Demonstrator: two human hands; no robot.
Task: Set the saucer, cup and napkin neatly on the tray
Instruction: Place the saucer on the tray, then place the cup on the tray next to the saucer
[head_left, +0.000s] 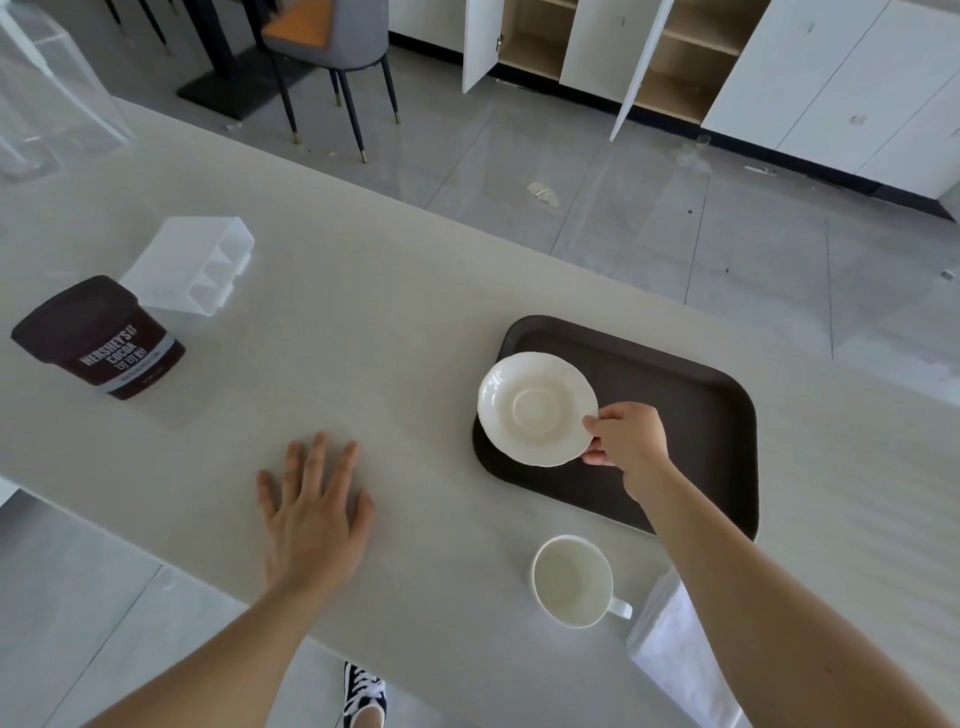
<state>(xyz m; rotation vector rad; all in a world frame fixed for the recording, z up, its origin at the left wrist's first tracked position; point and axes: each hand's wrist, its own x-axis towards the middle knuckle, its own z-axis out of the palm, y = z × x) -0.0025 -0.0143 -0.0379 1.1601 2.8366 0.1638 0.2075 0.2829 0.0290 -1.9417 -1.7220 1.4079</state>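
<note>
Saucer (537, 409) pinched by its rim in my right hand (631, 447), over the dark tray's (691, 395) left end.

My left hand (311, 514) lies flat and spread on the counter left of the tray; cup (573, 581) and napkin (670, 644) sit just before the tray, cocoa tub (98, 338) well left.

White saucer (536, 409) over brown tray (696, 395)

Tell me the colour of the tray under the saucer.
Dark brown, plain and unpatterned; the tray shows clearly in the head view.
</note>
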